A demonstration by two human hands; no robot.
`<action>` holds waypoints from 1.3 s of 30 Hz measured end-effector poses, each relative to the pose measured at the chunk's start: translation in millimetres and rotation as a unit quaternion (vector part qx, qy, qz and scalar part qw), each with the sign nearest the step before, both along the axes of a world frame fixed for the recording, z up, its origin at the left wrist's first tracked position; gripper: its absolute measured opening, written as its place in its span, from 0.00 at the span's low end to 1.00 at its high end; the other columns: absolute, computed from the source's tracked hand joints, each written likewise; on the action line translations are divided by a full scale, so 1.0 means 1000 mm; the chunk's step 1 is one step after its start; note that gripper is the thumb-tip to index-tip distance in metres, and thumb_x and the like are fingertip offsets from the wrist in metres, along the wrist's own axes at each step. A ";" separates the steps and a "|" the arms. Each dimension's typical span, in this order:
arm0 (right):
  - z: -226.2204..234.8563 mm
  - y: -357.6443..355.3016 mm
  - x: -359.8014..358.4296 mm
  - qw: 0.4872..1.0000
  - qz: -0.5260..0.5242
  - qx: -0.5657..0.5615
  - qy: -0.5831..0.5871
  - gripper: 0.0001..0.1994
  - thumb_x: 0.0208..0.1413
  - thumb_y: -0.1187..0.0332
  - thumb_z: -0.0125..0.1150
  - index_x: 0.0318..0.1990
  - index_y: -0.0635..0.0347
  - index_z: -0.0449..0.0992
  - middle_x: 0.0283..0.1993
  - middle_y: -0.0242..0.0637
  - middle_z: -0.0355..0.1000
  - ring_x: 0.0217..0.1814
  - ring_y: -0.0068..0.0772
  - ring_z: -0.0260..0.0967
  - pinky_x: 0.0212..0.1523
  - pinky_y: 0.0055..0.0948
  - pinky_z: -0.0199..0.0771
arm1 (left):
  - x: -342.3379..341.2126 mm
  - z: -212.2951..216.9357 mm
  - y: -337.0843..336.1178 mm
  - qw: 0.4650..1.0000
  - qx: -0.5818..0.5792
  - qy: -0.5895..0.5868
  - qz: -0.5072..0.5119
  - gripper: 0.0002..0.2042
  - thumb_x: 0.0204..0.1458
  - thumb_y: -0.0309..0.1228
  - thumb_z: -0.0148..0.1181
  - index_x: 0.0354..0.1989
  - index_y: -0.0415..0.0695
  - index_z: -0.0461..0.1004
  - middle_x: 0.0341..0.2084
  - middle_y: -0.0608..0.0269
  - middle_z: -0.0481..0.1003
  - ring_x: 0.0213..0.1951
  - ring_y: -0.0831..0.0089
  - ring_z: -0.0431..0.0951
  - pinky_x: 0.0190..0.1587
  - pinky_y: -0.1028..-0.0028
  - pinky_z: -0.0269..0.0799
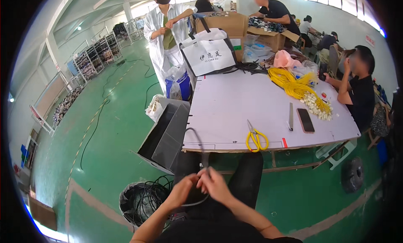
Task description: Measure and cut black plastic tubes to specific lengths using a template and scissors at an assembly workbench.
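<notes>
My left hand and my right hand are close together above my lap, fingers closed in a pinch. Between them they hold a thin dark cable. One part of it arcs up over the table's front edge, blurred by motion; another loops below my hands. A small pale piece shows on the cable just above my right fingers. Exactly how the fingertips grip it is hidden. Yellow-handled scissors lie on the white table, beyond my right hand.
A metal ruler, a phone and yellow cable bundles with white connectors lie on the table. Left of it stands a grey bin; below, a basket of black cables. A white bag stands at the back. People are around the table.
</notes>
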State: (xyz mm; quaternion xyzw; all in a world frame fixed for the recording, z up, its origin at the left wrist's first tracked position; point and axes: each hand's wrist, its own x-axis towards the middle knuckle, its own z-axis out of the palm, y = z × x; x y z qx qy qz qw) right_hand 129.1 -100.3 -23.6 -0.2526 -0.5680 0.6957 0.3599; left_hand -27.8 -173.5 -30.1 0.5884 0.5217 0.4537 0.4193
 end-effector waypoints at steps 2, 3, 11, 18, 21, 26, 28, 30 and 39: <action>-0.007 -0.021 -0.006 0.994 0.022 0.092 -0.056 0.07 0.60 0.68 0.42 0.37 0.62 0.64 0.24 0.35 0.69 0.22 0.22 0.66 0.23 0.21 0.65 | 0.015 0.029 0.027 0.928 -0.113 -0.319 0.156 0.21 0.60 0.42 0.35 0.53 0.37 0.60 0.36 0.60 0.69 0.40 0.70 0.70 0.45 0.70 0.65; -0.024 -0.026 -0.010 0.983 0.043 0.123 -0.128 0.07 0.60 0.68 0.43 0.37 0.62 0.64 0.25 0.36 0.69 0.23 0.24 0.67 0.25 0.24 0.67 | 0.013 0.036 0.031 0.929 -0.106 -0.319 0.154 0.21 0.60 0.42 0.35 0.53 0.37 0.60 0.36 0.60 0.69 0.40 0.70 0.70 0.45 0.70 0.65; 0.004 0.077 0.069 0.829 -0.261 0.342 -0.356 0.15 0.46 0.68 0.59 0.40 0.66 0.70 0.33 0.47 0.68 0.38 0.43 0.68 0.40 0.34 0.69 | -0.007 0.073 0.017 0.968 0.050 -0.100 0.224 0.12 0.58 0.31 0.41 0.46 0.38 0.64 0.16 0.72 0.58 0.17 0.80 0.57 0.23 0.81 0.56; -0.006 0.136 0.096 0.658 -0.274 0.464 -0.526 0.14 0.46 0.73 0.56 0.41 0.69 0.65 0.42 0.51 0.62 0.47 0.52 0.58 0.47 0.41 0.61 | 0.001 0.060 0.033 0.990 -0.085 0.115 -0.013 0.08 0.57 0.30 0.41 0.39 0.41 0.66 0.16 0.59 0.65 0.20 0.66 0.67 0.27 0.72 0.64; 0.005 0.150 0.090 0.705 -0.321 0.360 -0.520 0.13 0.45 0.75 0.56 0.40 0.68 0.65 0.41 0.52 0.62 0.47 0.53 0.58 0.48 0.42 0.61 | 0.013 0.057 0.062 0.991 -0.085 0.100 -0.001 0.09 0.57 0.30 0.42 0.41 0.40 0.66 0.18 0.57 0.67 0.23 0.64 0.70 0.29 0.71 0.65; -0.008 0.153 0.091 0.695 -0.337 0.277 -0.571 0.13 0.43 0.74 0.57 0.38 0.68 0.66 0.38 0.51 0.63 0.42 0.53 0.61 0.44 0.43 0.64 | 0.033 0.046 0.094 0.986 0.107 0.084 0.096 0.13 0.55 0.25 0.44 0.48 0.38 0.65 0.23 0.60 0.70 0.27 0.69 0.71 0.33 0.74 0.67; -0.005 0.159 0.095 0.695 -0.330 0.266 -0.581 0.14 0.41 0.75 0.58 0.38 0.68 0.66 0.36 0.50 0.64 0.40 0.50 0.63 0.41 0.42 0.66 | 0.035 0.043 0.099 0.988 0.102 0.059 0.101 0.12 0.54 0.25 0.47 0.47 0.38 0.67 0.26 0.55 0.71 0.29 0.64 0.73 0.34 0.74 0.68; -0.008 0.156 0.105 0.699 -0.320 0.253 -0.588 0.16 0.39 0.75 0.58 0.38 0.69 0.66 0.35 0.49 0.65 0.37 0.48 0.65 0.39 0.41 0.68 | 0.035 0.039 0.100 0.993 0.061 0.020 0.094 0.11 0.54 0.27 0.49 0.44 0.37 0.69 0.25 0.56 0.71 0.28 0.69 0.72 0.33 0.76 0.67; 0.006 0.089 0.103 0.926 -0.275 -0.160 0.201 0.13 0.45 0.70 0.57 0.39 0.59 0.66 0.31 0.35 0.66 0.32 0.27 0.64 0.32 0.25 0.67 | 0.034 0.044 0.123 0.981 0.109 0.084 0.137 0.05 0.47 0.23 0.56 0.32 0.36 0.73 0.23 0.58 0.72 0.27 0.71 0.70 0.32 0.75 0.65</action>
